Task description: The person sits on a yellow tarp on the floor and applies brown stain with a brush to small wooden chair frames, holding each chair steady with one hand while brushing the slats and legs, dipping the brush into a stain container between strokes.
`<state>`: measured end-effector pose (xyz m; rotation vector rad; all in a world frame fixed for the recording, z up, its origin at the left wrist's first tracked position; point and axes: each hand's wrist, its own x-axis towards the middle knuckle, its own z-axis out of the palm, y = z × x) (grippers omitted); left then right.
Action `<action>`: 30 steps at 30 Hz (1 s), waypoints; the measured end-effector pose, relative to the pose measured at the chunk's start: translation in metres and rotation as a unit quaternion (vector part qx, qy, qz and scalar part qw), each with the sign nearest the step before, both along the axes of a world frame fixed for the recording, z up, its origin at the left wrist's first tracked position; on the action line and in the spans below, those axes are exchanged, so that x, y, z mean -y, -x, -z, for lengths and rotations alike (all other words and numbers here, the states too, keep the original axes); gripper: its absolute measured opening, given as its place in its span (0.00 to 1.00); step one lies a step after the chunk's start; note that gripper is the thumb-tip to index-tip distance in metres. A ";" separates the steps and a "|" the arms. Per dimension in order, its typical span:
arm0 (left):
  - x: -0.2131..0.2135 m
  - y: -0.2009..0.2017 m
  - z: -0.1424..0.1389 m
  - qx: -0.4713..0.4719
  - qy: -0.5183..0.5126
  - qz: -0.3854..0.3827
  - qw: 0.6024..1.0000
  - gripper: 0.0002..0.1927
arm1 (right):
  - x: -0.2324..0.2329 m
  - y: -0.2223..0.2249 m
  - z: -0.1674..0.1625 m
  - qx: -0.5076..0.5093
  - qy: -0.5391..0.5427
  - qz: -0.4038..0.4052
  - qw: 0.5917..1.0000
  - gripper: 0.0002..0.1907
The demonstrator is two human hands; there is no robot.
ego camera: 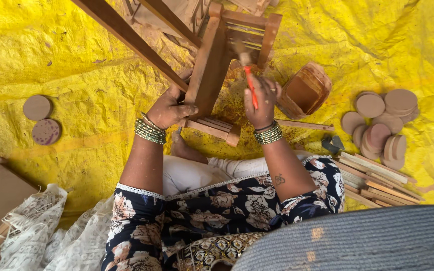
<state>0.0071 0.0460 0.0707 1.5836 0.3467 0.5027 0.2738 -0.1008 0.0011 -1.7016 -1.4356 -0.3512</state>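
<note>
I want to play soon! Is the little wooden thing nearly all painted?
Partly, it seems. The left hand steadies the slatted wooden frame while the right hand works a red-handled brush on its slats. Brown stain marks the yellow sheet beneath. Wooden discs and strips still lie beside her, looking untouched.

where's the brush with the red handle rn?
Head view, centre-top: the red-handled brush is in the right hand, its bristles against the small wooden frame that the left hand steadies, just left of the round wooden container.
</note>
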 end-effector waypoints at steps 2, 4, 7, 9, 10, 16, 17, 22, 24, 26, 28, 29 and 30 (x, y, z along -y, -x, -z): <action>-0.002 -0.003 0.001 -0.002 0.007 0.004 1.000 0.49 | 0.000 -0.010 0.011 -0.031 -0.001 0.059 0.998 0.19; -0.002 -0.007 0.003 0.009 0.013 0.011 1.000 0.49 | 0.005 -0.016 0.023 -0.034 -0.018 0.096 0.995 0.18; -0.001 -0.011 0.002 0.013 0.016 0.001 1.000 0.48 | 0.009 -0.015 0.037 -0.016 -0.070 0.123 0.990 0.19; 0.002 -0.014 0.001 -0.003 0.002 -0.009 1.000 0.48 | 0.010 -0.007 0.044 -0.028 -0.088 0.146 0.985 0.17; 0.003 -0.014 0.000 -0.011 -0.006 -0.014 1.000 0.48 | 0.012 -0.004 0.046 -0.011 -0.087 0.145 0.986 0.18; 0.003 -0.009 -0.004 -0.020 -0.040 -0.007 0.999 0.50 | 0.013 0.001 0.042 -0.003 -0.065 0.103 0.993 0.20; 0.002 -0.006 -0.005 -0.018 -0.051 0.001 0.999 0.49 | 0.010 0.001 0.039 -0.002 -0.054 0.091 0.994 0.20; 0.006 0.005 -0.006 -0.023 -0.087 0.011 0.996 0.48 | 0.006 0.009 0.023 0.029 -0.028 0.015 0.999 0.20; 0.008 0.007 -0.006 -0.031 -0.069 0.013 0.997 0.49 | 0.007 0.011 0.018 0.020 -0.015 -0.023 0.999 0.20; 0.008 0.006 -0.006 -0.033 -0.064 0.010 0.997 0.49 | 0.006 0.011 0.014 0.021 -0.006 -0.044 0.999 0.20; 0.008 0.004 -0.007 -0.030 -0.069 0.004 0.997 0.48 | 0.005 0.008 0.013 0.012 -0.010 -0.044 0.999 0.19; 0.008 0.003 -0.007 -0.023 -0.057 0.009 0.998 0.48 | 0.005 0.005 0.013 0.003 -0.018 -0.033 0.999 0.19; 0.007 0.002 -0.008 -0.016 -0.044 0.015 0.999 0.49 | 0.006 0.003 0.015 -0.007 -0.026 -0.022 0.999 0.19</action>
